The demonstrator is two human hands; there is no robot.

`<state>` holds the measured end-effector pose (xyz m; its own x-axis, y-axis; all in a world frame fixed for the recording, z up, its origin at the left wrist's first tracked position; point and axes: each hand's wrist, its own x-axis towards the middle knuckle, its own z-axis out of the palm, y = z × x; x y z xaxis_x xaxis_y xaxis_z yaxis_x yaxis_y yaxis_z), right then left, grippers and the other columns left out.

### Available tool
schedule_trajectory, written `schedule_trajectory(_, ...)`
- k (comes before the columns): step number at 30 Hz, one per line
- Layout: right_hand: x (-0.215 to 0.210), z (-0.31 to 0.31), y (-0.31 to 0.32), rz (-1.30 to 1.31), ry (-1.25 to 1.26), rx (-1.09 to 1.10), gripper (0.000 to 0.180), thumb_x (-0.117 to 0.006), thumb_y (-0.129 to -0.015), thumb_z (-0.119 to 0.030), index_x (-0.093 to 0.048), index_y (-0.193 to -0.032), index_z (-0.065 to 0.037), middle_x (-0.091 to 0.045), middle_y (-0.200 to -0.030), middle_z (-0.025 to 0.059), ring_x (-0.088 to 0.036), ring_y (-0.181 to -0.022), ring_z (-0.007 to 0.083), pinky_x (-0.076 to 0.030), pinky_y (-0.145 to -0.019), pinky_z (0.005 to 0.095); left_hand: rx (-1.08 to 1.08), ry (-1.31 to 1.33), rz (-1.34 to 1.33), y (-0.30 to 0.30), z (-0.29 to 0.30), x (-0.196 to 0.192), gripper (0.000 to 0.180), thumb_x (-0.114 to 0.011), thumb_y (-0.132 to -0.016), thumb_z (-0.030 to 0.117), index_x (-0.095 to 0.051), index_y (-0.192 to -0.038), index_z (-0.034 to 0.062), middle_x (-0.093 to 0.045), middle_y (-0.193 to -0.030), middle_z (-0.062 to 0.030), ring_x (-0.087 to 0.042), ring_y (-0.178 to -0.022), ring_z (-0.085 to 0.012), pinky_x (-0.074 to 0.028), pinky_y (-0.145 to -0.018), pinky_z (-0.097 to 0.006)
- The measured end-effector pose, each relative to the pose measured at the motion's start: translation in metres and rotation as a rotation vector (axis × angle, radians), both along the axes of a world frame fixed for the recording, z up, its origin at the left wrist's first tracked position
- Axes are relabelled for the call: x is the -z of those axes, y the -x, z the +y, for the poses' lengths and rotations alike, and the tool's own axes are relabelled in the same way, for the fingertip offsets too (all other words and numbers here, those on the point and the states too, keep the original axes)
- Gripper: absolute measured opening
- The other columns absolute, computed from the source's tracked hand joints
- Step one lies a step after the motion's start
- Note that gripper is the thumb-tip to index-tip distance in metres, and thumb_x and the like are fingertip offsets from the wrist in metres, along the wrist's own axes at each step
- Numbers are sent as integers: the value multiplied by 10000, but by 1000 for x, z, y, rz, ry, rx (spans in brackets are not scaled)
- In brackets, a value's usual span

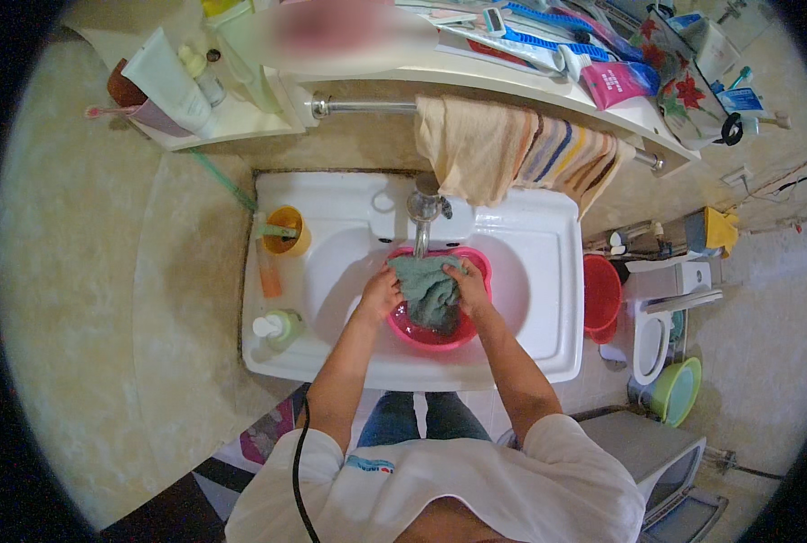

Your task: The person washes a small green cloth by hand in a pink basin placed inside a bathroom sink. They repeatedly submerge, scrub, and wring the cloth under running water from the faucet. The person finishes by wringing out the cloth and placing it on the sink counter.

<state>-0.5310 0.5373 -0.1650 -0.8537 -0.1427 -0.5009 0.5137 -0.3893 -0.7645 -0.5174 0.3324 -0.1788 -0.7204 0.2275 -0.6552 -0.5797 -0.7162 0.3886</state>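
While water runs from the tap, both hands grip the grey-green cloth: left hand and right hand fingers clamped on its edges, cloth between them over the pink basin. Risk: the basin looks fairly full, so hard wringing could slop water over the sink rim.

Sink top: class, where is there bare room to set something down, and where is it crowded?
Bare: the right ledge of the sink, between the pink basin and the red bucket; also the front rim. Crowded: the left ledge, with the orange cup and pump bottle.
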Motion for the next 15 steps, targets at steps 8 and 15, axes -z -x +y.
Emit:
schedule_trajectory(8, -66, -100, -53, 817, -940, -336, 196, -605, -826, -242, -613, -905, -63, -610, -944, 188, -594, -853, 364, -480, -717, 424, 3, -310, 265, -12, -11, 74, 300, -570, -862, 396, -572, -1023, 143, -609, -929, -13, -579, -820, -147, -494, -721, -336)
schedule_trajectory(15, -43, -85, -26, 597, -1208, -154, 419, -454, -891, -412, -647, -784, -56, -614, -738, 210, -592, -651, 402, -452, -599, 504, 140, -26, -32, -6, 37, 24, 300, -470, -915, 408, -608, -969, 147, -628, -987, -8, -570, -971, -183, -449, -865, -370)
